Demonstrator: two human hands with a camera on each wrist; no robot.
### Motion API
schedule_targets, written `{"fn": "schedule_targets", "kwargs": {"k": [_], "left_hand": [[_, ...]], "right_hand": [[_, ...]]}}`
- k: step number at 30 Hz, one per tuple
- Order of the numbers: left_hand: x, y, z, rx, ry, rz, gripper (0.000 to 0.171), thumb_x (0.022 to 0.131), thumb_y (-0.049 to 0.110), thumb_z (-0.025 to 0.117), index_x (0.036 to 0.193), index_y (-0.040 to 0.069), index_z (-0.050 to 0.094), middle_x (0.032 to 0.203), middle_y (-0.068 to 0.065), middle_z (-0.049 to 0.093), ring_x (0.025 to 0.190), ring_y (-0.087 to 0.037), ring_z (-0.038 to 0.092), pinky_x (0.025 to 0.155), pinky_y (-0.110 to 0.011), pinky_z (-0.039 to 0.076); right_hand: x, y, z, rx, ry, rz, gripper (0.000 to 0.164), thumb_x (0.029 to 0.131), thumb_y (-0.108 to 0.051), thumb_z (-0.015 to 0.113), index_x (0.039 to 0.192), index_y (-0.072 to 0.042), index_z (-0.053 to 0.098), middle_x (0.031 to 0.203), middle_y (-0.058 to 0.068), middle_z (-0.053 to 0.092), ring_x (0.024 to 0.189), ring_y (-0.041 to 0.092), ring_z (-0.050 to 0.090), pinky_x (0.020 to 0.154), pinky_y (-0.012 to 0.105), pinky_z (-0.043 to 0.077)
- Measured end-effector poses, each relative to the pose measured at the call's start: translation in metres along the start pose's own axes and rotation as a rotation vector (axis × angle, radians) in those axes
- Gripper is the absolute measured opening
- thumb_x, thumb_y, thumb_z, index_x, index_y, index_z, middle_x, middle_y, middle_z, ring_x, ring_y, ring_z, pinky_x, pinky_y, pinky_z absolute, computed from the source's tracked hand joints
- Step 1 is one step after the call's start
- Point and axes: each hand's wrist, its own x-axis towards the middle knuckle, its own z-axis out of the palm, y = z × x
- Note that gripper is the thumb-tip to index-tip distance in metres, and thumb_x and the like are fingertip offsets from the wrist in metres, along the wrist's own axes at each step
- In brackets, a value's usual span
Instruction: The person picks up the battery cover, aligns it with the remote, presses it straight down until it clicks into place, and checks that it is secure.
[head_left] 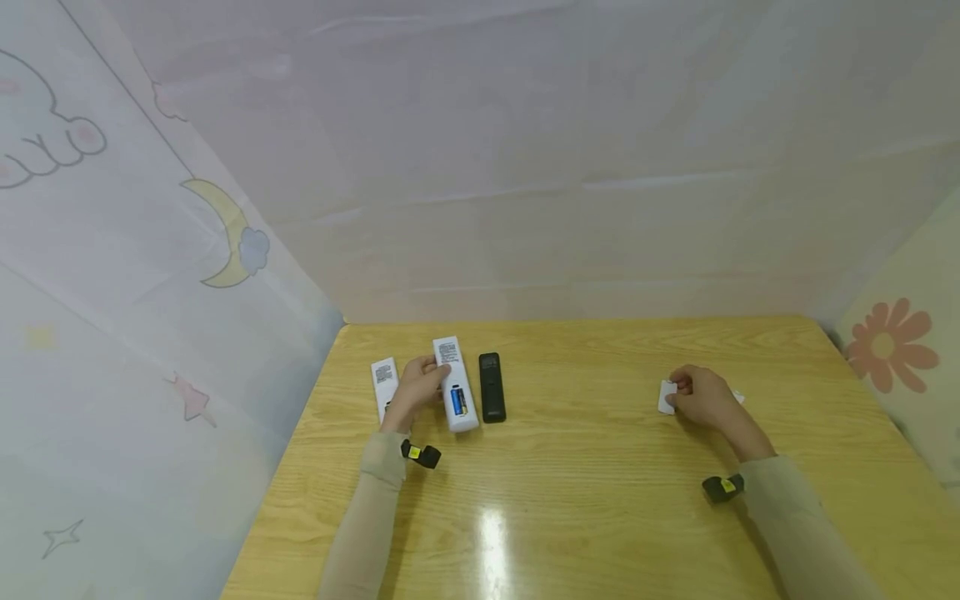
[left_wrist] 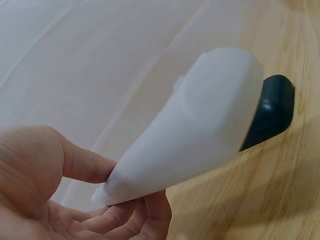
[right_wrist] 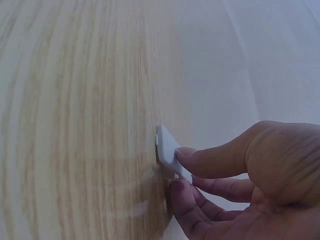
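My left hand (head_left: 418, 385) grips a white remote control (head_left: 452, 375) by its side, thumb on its back and fingers underneath. Its battery compartment is uncovered and shows batteries (head_left: 459, 402), one of them blue. In the left wrist view the white remote (left_wrist: 200, 110) is tilted above the table, its end toward the camera. Far to the right, my right hand (head_left: 705, 396) pinches a small white battery cover (head_left: 667, 397) between thumb and fingers. The right wrist view has this cover (right_wrist: 169, 152) on edge, close over the wood.
A black remote (head_left: 492, 387) lies just right of the held one. Left of it is another white remote (head_left: 385, 383), partly hidden by my left hand. A small white piece (head_left: 739, 397) shows behind my right hand. The wooden table (head_left: 570, 483) meets a cloth backdrop (head_left: 570, 250).
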Motion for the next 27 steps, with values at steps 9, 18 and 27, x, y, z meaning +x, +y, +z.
{"fn": "schedule_targets", "kwargs": {"k": [9, 18, 27], "left_hand": [[0.0014, 0.0021, 0.0007, -0.051, 0.003, -0.006, 0.063, 0.111, 0.024, 0.060, 0.161, -0.006, 0.037, 0.151, -0.025, 0.058, 0.132, -0.038, 0.064, 0.108, -0.046, 0.058], [0.0015, 0.0029, 0.0016, -0.041, 0.016, 0.004, 0.062, 0.110, 0.026, 0.061, 0.160, -0.005, 0.041, 0.148, -0.024, 0.061, 0.131, -0.037, 0.066, 0.108, -0.046, 0.059], [0.0019, 0.0061, 0.0030, -0.077, 0.005, 0.019, 0.060, 0.110, 0.023, 0.061, 0.159, -0.007, 0.041, 0.150, -0.026, 0.059, 0.134, -0.039, 0.064, 0.110, -0.048, 0.057]], "right_hand": [[-0.0011, -0.0001, 0.0000, 0.030, -0.002, 0.029, 0.040, 0.097, -0.005, 0.071, 0.127, 0.017, 0.059, 0.118, 0.035, 0.065, 0.108, 0.049, 0.064, 0.091, 0.059, 0.058], [-0.0018, 0.0022, 0.0007, 0.068, -0.004, 0.041, 0.043, 0.097, -0.009, 0.073, 0.130, 0.016, 0.060, 0.122, 0.035, 0.066, 0.110, 0.049, 0.066, 0.092, 0.058, 0.059], [-0.0022, 0.0046, 0.0006, 0.091, 0.009, 0.056, 0.041, 0.098, -0.012, 0.074, 0.130, 0.011, 0.064, 0.119, 0.030, 0.069, 0.107, 0.042, 0.068, 0.085, 0.047, 0.060]]}}
